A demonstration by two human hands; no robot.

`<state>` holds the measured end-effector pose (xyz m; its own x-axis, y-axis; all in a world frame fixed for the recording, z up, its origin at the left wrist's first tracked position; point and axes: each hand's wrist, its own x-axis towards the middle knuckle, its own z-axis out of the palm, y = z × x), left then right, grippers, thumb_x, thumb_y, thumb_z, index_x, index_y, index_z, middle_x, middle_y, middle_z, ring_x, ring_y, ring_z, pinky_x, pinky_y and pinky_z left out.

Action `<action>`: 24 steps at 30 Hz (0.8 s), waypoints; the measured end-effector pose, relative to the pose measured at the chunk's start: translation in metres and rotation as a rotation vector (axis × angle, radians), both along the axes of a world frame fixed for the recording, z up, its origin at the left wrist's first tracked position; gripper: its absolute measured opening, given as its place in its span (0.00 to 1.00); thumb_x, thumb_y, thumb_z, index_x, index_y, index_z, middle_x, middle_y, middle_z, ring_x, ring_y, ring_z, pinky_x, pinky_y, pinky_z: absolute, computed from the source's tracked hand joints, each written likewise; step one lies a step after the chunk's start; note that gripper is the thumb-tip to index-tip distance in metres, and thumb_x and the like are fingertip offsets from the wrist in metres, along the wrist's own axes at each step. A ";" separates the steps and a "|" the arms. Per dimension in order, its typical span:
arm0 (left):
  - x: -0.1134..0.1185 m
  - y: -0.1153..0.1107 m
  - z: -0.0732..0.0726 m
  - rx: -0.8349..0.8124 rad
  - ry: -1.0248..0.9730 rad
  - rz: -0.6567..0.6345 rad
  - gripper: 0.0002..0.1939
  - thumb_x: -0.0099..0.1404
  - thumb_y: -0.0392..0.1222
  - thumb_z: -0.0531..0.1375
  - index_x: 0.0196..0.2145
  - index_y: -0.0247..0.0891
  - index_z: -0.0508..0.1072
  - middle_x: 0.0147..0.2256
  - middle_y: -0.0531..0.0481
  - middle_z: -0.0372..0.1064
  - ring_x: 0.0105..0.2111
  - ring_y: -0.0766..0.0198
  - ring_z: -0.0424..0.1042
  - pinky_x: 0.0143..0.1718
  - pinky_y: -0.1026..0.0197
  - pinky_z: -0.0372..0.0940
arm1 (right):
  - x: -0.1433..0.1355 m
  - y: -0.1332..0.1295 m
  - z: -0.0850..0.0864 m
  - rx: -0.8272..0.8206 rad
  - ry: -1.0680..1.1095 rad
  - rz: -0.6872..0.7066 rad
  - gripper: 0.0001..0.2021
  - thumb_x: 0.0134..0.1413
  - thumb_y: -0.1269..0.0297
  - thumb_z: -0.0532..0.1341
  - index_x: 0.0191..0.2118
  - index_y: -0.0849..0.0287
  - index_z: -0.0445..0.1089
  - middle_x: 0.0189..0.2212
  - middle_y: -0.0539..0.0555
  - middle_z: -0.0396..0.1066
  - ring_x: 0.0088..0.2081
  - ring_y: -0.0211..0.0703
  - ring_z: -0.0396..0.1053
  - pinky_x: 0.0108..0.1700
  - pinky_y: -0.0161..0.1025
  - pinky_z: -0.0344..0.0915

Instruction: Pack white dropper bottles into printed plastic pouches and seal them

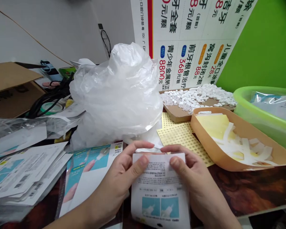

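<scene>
A white printed card packet [160,187] with two small teal pictures hangs between my hands, its printed side facing me. My left hand [126,171] pinches its top left edge, thumb on the front and fingers behind. At the top right edge, my right hand [193,175] grips it the same way. Something pale, too small to make out, shows between my fingertips at the packet's top edge. Blue and white printed cards [90,168] lie just left of my left hand.
A big white plastic bag [119,92] stands behind my hands. Stacked cards [26,171] lie left. To the right are dotted yellow sheets [183,136], an orange tray [205,149] with white strips, a cardboard tray [178,116] of small white pieces and a green basin [259,117].
</scene>
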<state>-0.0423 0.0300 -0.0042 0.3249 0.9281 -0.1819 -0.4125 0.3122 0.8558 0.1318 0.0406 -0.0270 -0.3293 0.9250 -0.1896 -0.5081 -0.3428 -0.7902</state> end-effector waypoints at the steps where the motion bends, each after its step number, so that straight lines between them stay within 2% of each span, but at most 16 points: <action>1: 0.000 0.000 0.001 -0.004 -0.005 -0.001 0.08 0.66 0.41 0.63 0.44 0.45 0.74 0.35 0.51 0.80 0.33 0.67 0.78 0.34 0.67 0.72 | 0.001 0.000 0.000 -0.003 0.001 -0.016 0.15 0.45 0.56 0.73 0.37 0.55 0.75 0.28 0.50 0.77 0.28 0.38 0.73 0.31 0.33 0.69; 3: 0.000 0.000 0.002 -0.013 -0.023 0.003 0.06 0.64 0.39 0.65 0.40 0.42 0.77 0.33 0.52 0.80 0.32 0.68 0.78 0.34 0.69 0.72 | 0.005 0.001 0.000 -0.010 0.023 0.013 0.12 0.44 0.59 0.74 0.35 0.55 0.76 0.27 0.50 0.78 0.28 0.37 0.74 0.31 0.32 0.70; 7: 0.003 0.000 0.002 -0.050 -0.013 0.021 0.04 0.62 0.38 0.67 0.36 0.40 0.78 0.28 0.51 0.80 0.27 0.68 0.77 0.30 0.69 0.71 | 0.012 0.001 0.004 -0.030 0.057 0.117 0.11 0.46 0.62 0.74 0.37 0.54 0.78 0.30 0.50 0.80 0.31 0.35 0.75 0.33 0.28 0.70; 10: 0.004 -0.001 0.003 -0.092 0.000 0.058 0.06 0.60 0.38 0.68 0.36 0.40 0.77 0.29 0.48 0.81 0.28 0.64 0.78 0.31 0.66 0.72 | 0.013 0.001 0.006 -0.022 0.032 0.117 0.09 0.47 0.63 0.73 0.37 0.54 0.80 0.31 0.51 0.80 0.31 0.34 0.75 0.35 0.27 0.69; 15: 0.001 -0.005 0.011 -0.149 0.003 0.041 0.10 0.57 0.40 0.70 0.37 0.40 0.78 0.29 0.47 0.81 0.29 0.63 0.78 0.32 0.63 0.72 | 0.015 0.001 0.011 -0.057 -0.013 0.089 0.08 0.44 0.63 0.74 0.33 0.55 0.80 0.27 0.49 0.79 0.27 0.30 0.72 0.27 0.23 0.64; 18: -0.001 -0.005 0.017 -0.174 0.013 0.000 0.10 0.61 0.45 0.67 0.38 0.37 0.79 0.31 0.44 0.81 0.31 0.62 0.78 0.33 0.65 0.71 | 0.017 0.001 0.012 -0.079 -0.022 0.095 0.09 0.43 0.62 0.75 0.34 0.54 0.80 0.27 0.50 0.79 0.27 0.32 0.74 0.28 0.24 0.66; 24: -0.002 -0.002 0.012 -0.082 0.041 0.057 0.04 0.63 0.40 0.66 0.36 0.41 0.80 0.31 0.51 0.80 0.30 0.66 0.77 0.33 0.67 0.71 | 0.015 -0.001 0.005 -0.050 -0.017 0.149 0.18 0.43 0.61 0.75 0.42 0.53 0.78 0.35 0.51 0.80 0.33 0.36 0.76 0.35 0.30 0.71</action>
